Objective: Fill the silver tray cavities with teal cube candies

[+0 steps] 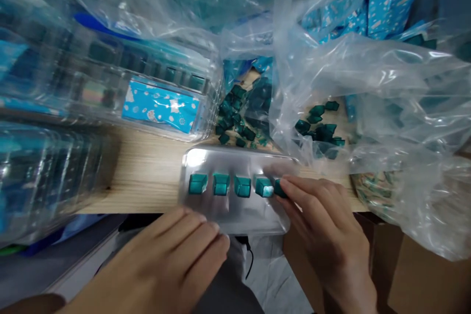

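Note:
A clear plastic tray (235, 218) lies across the front edge of the table, with a row of teal translucent keycap-like pieces (221, 185) set in it. My right hand (327, 225) pinches the teal piece (281, 188) at the row's right end between thumb and fingertips. My left hand (180, 250) is closed at the tray's near left edge, fingers together and thumb hidden beneath. Behind the tray is a heap of loose teal pieces (231, 113), partly under clear plastic film.
Clear plastic boxes (162, 130) with blue patterned packets stand at left, more stacked boxes (55, 176) nearer. Crumpled plastic bags (368, 68) cover the right side, over more teal pieces (324, 132). Blue packets (386, 5) are at back right. Cardboard boxes (427, 274) stand below the table edge.

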Demonstrator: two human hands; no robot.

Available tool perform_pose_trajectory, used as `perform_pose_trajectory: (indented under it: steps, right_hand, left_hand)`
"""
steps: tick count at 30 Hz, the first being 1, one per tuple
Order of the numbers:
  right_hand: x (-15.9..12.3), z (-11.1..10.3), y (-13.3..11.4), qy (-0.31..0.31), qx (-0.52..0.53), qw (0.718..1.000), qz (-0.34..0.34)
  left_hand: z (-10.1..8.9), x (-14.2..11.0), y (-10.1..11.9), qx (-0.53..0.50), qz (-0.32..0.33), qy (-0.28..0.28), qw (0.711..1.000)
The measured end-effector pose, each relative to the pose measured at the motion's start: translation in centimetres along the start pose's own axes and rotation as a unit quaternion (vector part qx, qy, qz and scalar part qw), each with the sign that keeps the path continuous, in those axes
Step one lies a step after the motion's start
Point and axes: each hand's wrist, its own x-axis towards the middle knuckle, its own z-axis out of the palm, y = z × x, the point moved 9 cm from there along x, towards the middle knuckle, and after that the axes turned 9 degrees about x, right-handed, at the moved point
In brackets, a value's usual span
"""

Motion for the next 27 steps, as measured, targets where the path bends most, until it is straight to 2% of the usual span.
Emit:
perform_pose_trajectory:
  steps: [3,5,10,15,19,22,25,27]
  right_hand:
    - [0.7,-0.2,-0.1,0.02,-0.005,1.0,-0.02]
    - [0.9,-0.6,0.1,0.047,-0.01,0.999,-0.017]
    - [0.0,-1.2,1.0,0.096,0.003,0.995,0.015]
    - [-3.7,-2.9,2.6,0.199,0.096,0.97,0.106]
    - [-5.9,-2.5,3.4,0.199,0.187,0.947,0.172]
    - [-5.9,-1.0,3.6,0.155,0.311,0.914,0.21]
    - [-5.0,0.3,2.7,0.13,0.489,0.84,0.196]
    - [-4.5,0.4,2.1,0.124,0.556,0.801,0.184]
  left_hand:
    - [2.5,0.1,-0.7,0.012,-0.038,-0.09,0.995]
    - [3.0,0.1,-1.0,0.009,-0.043,-0.088,0.995]
    - [1.7,0.7,-1.0,0.013,-0.017,-0.005,1.0]
    - [1.0,2.1,0.7,0.066,0.067,-0.027,0.995]
    - [-0.4,2.1,0.7,0.063,0.071,-0.014,0.995]
    - [-1.7,1.4,0.8,0.018,0.069,0.017,0.997]
    - [-3.0,0.2,1.6,0.007,0.078,0.09,0.993]
    - [-3.2,-0.9,2.0,0.013,0.089,0.136,0.987]
